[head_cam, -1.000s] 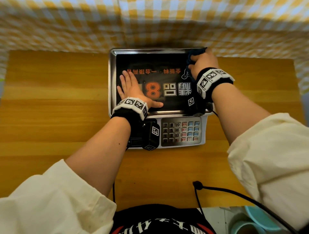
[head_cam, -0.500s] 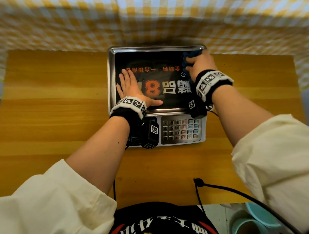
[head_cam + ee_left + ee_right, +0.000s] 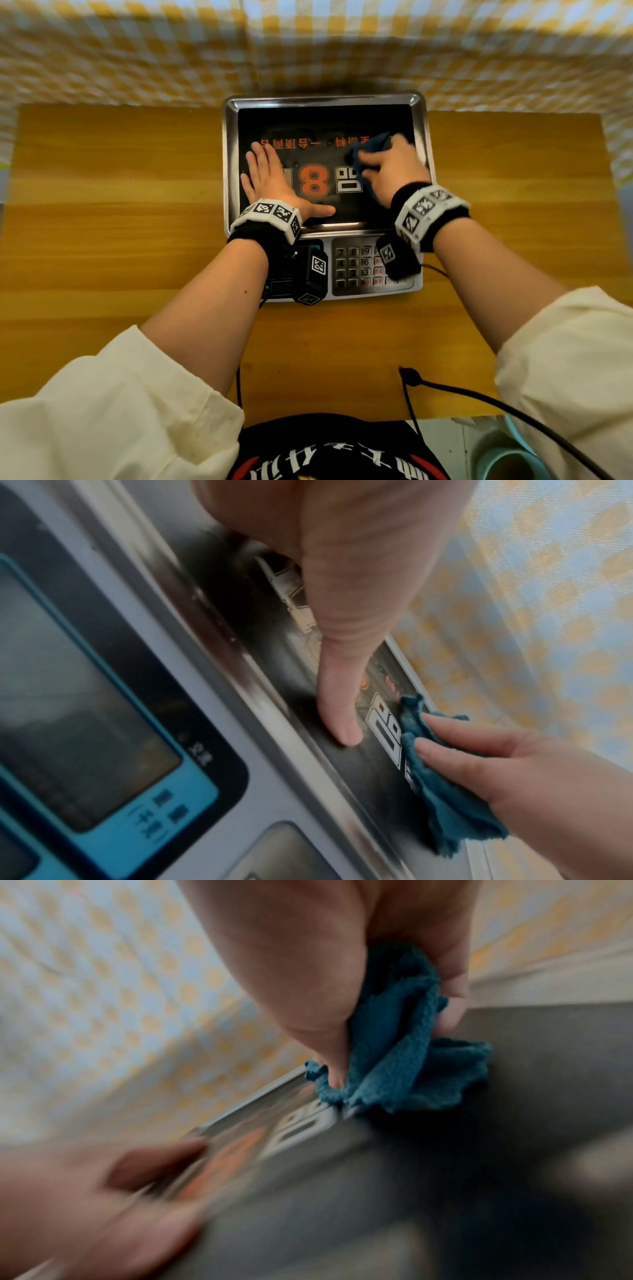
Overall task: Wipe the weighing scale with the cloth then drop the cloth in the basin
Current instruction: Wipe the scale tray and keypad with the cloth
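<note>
On the smooth, banded wooden table (image 3: 102, 240), backed by a soft yellow-and-white checked fabric (image 3: 137, 51), sits the weighing scale (image 3: 325, 102), a rectangular body with a shiny raised-rim steel pan whose floor is a glossy black printed sheet with orange and white characters. The left hand (image 3: 270, 181) lies flat on the pan's left part, fingers straight and together, thumb (image 3: 337, 718) stretched out along the near edge and pressing the black surface. Below it, the scale's front panel carries a blue-framed display (image 3: 103, 723) and a grid of small square keys (image 3: 356, 267). Further right, the right hand (image 3: 390, 168) has its fingers curled around the cloth (image 3: 394, 1047), a crumpled teal terry piece with frayed wavy edges, pressed down on the pan's right half. A black cable (image 3: 496, 407) crosses the table's near right edge, and beyond it a rounded pale blue basin (image 3: 513, 459) shows low down.
</note>
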